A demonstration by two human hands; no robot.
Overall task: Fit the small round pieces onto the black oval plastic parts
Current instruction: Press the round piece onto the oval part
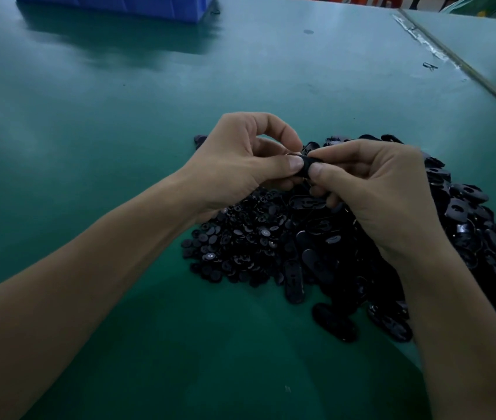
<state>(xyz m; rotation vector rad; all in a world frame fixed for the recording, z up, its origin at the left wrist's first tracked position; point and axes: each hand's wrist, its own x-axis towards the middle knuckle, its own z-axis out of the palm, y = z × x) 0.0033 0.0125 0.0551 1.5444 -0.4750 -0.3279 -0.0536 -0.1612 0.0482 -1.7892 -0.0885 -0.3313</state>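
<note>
My left hand (pixel 240 159): fingers curled, thumb and forefinger pinching one end of a black oval part (pixel 305 167).
My right hand (pixel 371 183): curled likewise, thumb pinching the other end of the same part.
Where it is: held up between my thumbs, above the heaps.
Round piece on it: hidden, I cannot tell.
Stock: small round pieces (pixel 240 237) below my left hand; oval parts (pixel 468 225) piled beside them.
Handling: I judge it light, stiff and glossy-slick, best held by the rim, with the slot left free.

No text you can read, no lettering legible on the black oval parts (pixel 293 280), small round pieces (pixel 234 237), blue crate (pixel 149 7), green table (pixel 119 116) under them
</note>
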